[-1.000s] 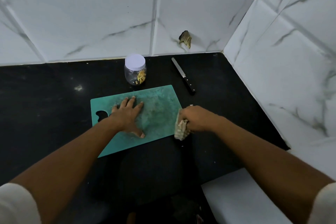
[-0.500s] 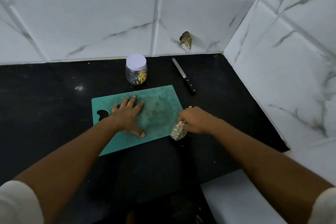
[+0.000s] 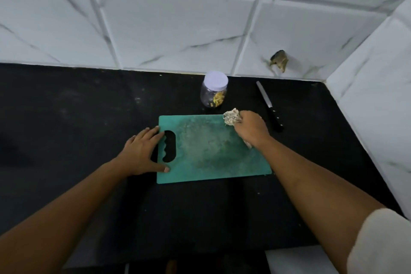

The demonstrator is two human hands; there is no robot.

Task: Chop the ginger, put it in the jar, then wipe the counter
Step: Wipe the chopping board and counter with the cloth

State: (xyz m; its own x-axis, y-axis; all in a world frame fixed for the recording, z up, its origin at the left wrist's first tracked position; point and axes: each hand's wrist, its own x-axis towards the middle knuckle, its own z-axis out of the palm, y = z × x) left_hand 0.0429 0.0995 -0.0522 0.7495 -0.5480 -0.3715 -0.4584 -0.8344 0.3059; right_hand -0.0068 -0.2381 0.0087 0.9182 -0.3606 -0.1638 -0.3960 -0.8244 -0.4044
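Note:
A green cutting board [image 3: 209, 153] lies flat on the black counter [image 3: 73, 118]. My left hand [image 3: 142, 151] rests with straight fingers on the board's left edge, beside its handle cut-out. My right hand [image 3: 250, 128] grips a crumpled beige cloth [image 3: 231, 117] at the board's far right corner. Behind the board stands a clear jar [image 3: 214, 89] with a white lid and yellow chopped ginger inside. A black-handled knife [image 3: 269, 107] lies to the right of the jar.
White marble-look tiles form the back wall and the right wall [image 3: 373, 107]. A chipped hole [image 3: 279, 60] shows in the back tile. A white surface [image 3: 295, 260] sits at the lower right, below the counter's front edge.
My right hand has carried the cloth from the board's near right edge up to its far right corner. My left hand slid from the board's middle to its left edge. The view shifted.

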